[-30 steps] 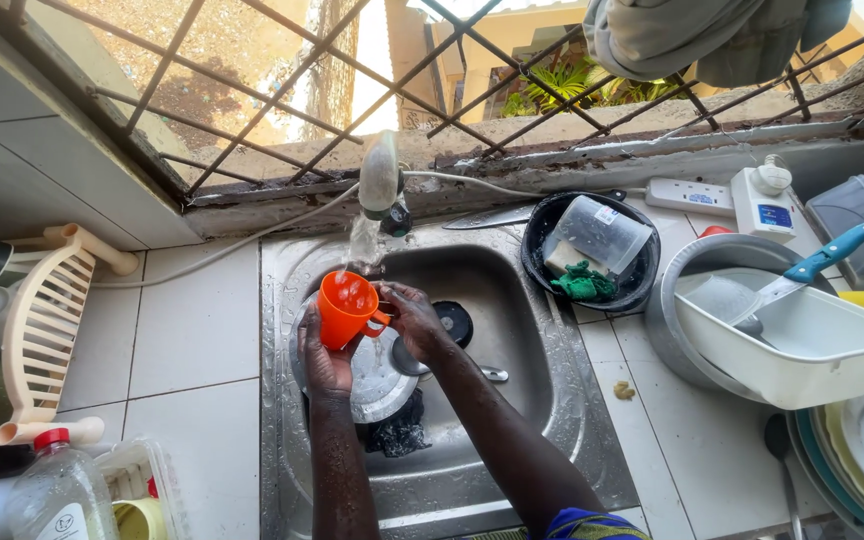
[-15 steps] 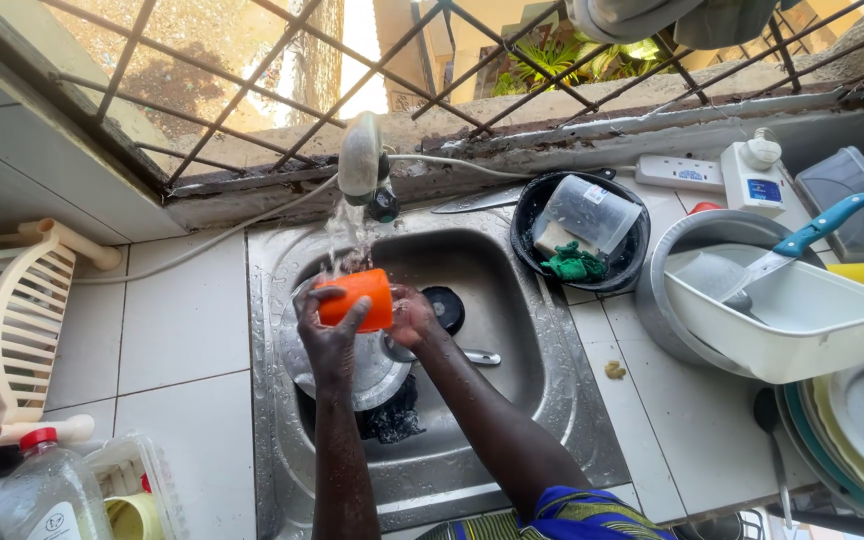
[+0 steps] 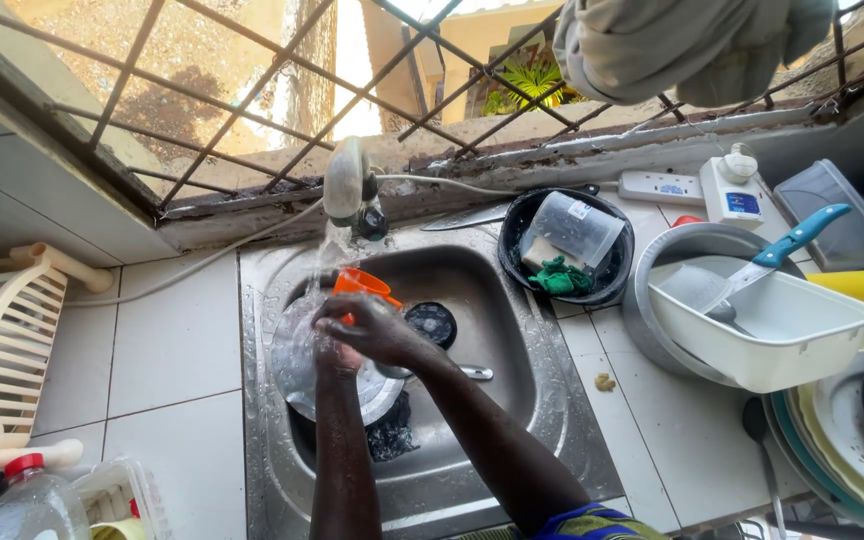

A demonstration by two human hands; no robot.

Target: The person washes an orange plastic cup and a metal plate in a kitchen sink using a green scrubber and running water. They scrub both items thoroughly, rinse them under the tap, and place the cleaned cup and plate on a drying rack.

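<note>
Orange cup [image 3: 360,285] sits under running water from the tap [image 3: 345,185], over the steel sink [image 3: 512,400]. The right hand [image 3: 372,325] has its fingers wrapped around the cup; the left hand [image 3: 327,352] is mostly hidden beneath it, fingers' state unclear. A metal lid [image 3: 297,370] lies below.

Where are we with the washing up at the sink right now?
Done: nothing clean shows in the cream drying rack on the left. In hand: both hands, the right hand on top and the left hand beneath, hold the orange cup under the running tap, over a metal lid in the sink. Left: the white tub and stacked plates wait on the right.
</note>
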